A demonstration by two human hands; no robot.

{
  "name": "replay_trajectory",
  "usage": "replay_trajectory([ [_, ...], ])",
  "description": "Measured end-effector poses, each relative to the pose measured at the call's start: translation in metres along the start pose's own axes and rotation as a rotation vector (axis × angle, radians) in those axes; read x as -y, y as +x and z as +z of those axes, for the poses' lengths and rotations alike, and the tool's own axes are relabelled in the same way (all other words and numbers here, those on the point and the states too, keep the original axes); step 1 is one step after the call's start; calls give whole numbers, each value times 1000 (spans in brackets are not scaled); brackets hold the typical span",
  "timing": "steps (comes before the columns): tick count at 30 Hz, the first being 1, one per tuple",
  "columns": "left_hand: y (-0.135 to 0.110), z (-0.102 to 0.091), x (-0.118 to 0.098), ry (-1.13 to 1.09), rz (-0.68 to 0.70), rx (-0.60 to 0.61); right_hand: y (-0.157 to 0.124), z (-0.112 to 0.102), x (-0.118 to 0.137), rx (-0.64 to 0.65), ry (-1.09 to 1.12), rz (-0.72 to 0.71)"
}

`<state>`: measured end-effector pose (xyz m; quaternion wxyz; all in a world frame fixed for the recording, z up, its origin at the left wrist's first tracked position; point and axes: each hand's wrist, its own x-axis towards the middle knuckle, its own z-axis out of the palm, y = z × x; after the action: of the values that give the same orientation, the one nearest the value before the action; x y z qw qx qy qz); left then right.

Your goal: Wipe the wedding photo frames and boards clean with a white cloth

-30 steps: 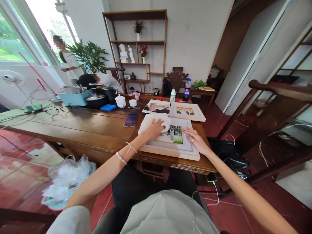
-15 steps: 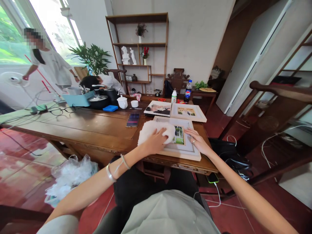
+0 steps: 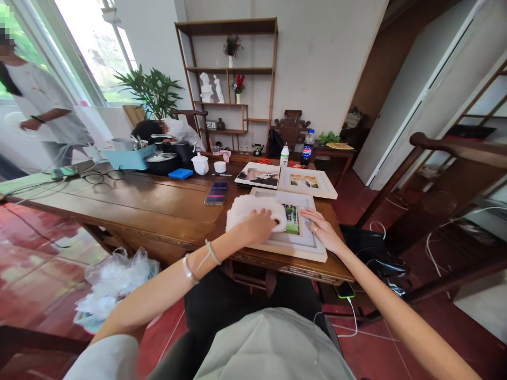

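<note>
A light wooden picture frame (image 3: 293,245) with a photo lies flat on the near end of the brown table (image 3: 158,206). My left hand (image 3: 259,227) presses a white fluffy cloth (image 3: 249,208) down on the frame's glass, fingers curled over the cloth. My right hand (image 3: 322,229) lies flat on the frame's right side, fingers stretched out, a ring on one finger.
Two more framed pictures (image 3: 307,182) lie behind it, and a phone (image 3: 216,193) to the left. Further along the table are pots (image 3: 160,161), a teapot (image 3: 200,163), bottles (image 3: 307,145) and glasses. One person sits at the table's far end, another (image 3: 31,111) walks at far left. A plastic bag (image 3: 113,279) lies on the floor.
My left hand has slid the cloth toward me and rightward over the photo. The standing person has walked left along the window. My right hand has stayed put.
</note>
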<state>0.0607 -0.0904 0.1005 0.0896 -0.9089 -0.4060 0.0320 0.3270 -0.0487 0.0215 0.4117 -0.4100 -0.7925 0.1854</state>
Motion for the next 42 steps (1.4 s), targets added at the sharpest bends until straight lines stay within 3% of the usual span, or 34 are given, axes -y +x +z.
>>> replay_trajectory([
  [4, -54, -16, -30, -73, 92, -27, 0, 1, 3, -2, -9, 14],
  [7, -60, -16, -35, -73, 72, -16, 0, 0, 4, -1, -10, 2],
  [12, -5, 7, -1, -46, -102, -26, 0, -2, 0, 21, -9, -26],
  [16, 50, 24, 34, -27, -130, -70, 0, -3, -2, 36, -9, -32],
  [19, 74, 26, 40, -36, -140, -113, 0, -3, -3, 34, -13, -26],
  [23, 67, 12, 17, -22, -59, -5, 0, -3, -3, 19, -15, -14],
  [27, 21, -15, -22, -90, 20, 161, 0, -2, -1, 5, -20, -6],
  [30, -18, -34, -48, -122, 112, 161, -1, -1, 0, -13, -22, 14],
  [33, -34, -44, -64, -142, 180, 150, -2, -1, 0, -22, -14, 35],
  [36, -19, -39, -66, -154, 128, 143, -2, -1, 0, -23, -5, 70],
  [42, 41, -11, -45, -110, -121, 96, 0, 1, -2, -20, 1, 76],
])
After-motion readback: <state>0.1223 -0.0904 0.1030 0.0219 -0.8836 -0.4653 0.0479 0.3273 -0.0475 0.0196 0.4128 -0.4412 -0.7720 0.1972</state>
